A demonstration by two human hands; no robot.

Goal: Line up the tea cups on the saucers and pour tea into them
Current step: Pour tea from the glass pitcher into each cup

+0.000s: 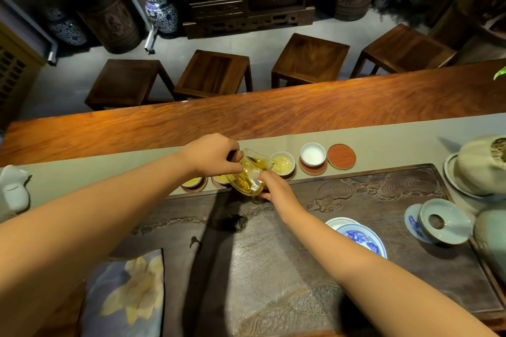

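Four cups (313,154) — five saucers (341,157)

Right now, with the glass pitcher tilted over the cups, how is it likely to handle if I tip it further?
The glass pitcher is probably fragile and slippery: it looks thin and clear. The tea inside pools toward the spout, so more tilt likely pours quickly. The left hand grips the handle and the right hand steadies the base, suggesting it needs support.
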